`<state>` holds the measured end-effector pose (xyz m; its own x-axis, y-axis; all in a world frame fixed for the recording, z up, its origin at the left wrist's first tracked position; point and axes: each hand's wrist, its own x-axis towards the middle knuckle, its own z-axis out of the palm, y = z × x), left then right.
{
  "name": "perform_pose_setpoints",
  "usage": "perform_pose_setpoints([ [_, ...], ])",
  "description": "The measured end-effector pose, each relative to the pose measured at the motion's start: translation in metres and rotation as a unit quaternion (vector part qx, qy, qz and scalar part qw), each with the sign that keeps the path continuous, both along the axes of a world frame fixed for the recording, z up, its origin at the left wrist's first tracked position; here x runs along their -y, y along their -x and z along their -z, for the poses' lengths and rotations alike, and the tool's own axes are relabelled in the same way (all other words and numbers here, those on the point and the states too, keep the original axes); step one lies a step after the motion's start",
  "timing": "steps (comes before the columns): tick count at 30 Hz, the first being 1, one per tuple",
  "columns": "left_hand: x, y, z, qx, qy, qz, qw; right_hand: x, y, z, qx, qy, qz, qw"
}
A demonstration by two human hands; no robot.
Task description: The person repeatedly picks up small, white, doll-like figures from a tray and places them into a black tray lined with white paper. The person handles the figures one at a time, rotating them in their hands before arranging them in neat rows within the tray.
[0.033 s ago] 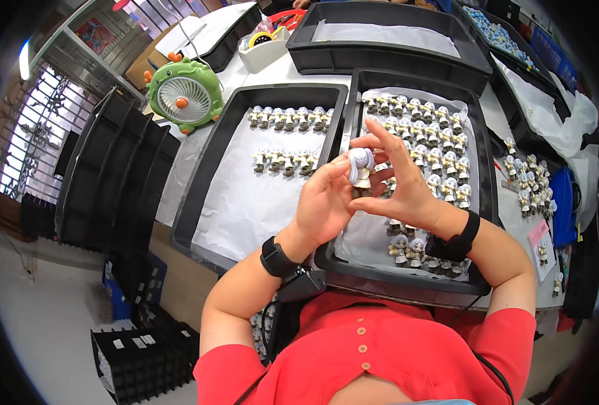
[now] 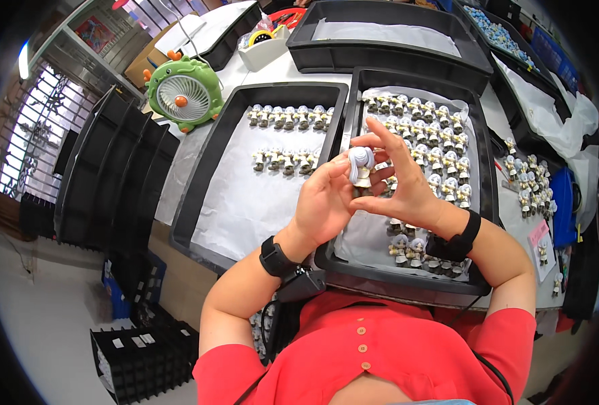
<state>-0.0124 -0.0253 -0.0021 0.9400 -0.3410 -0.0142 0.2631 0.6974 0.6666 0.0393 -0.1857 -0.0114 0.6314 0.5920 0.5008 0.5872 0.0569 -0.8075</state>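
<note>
A small figurine [image 2: 361, 167] with pale lilac-grey hair and a white garment is held upright between my two hands, its back mostly showing. My left hand [image 2: 322, 208] grips it at the side with thumb and fingers. Around its other side curls my right hand [image 2: 411, 192], thumb by the base, index finger raised, other fingers partly hidden behind the figurine. Below my hands stands a black tray [image 2: 486, 169] with rows of similar figurines [image 2: 441, 138]. To its left, another black tray [image 2: 202, 182], lined with white paper, carries two rows of them [image 2: 289, 118].
A green animal-shaped fan [image 2: 183, 94] stands left of the trays. Behind them is a larger black tray [image 2: 387, 57] with paper. More figurines [image 2: 532, 182] cluster on the table at right, near a blue container [image 2: 564, 206]. Stacked black trays [image 2: 104, 175] rise at far left.
</note>
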Motion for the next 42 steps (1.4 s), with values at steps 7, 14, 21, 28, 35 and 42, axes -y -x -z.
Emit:
perform_pose_setpoints([
  [7,0.000,0.000,0.000,-0.014,0.003,-0.024,1.000,-0.002,-0.003,0.003,0.050,0.014,0.010,0.999],
  [14,-0.001,-0.002,0.003,-0.010,0.006,-0.026,1.000,-0.002,-0.006,0.006,0.037,0.023,0.016,0.999],
  [21,0.000,-0.002,-0.001,-0.008,-0.002,-0.032,0.999,-0.002,-0.002,0.000,-0.049,0.000,-0.010,0.999],
  [28,-0.003,-0.002,-0.002,0.041,-0.011,-0.031,0.999,-0.001,-0.004,-0.002,0.066,0.007,0.023,0.998],
  [35,-0.006,-0.002,0.002,0.068,-0.055,-0.046,0.995,-0.001,-0.005,-0.002,0.156,0.016,0.050,0.986],
  [42,-0.003,-0.001,0.003,0.136,-0.133,-0.112,0.975,0.001,-0.004,-0.007,0.077,-0.042,0.047,0.995],
])
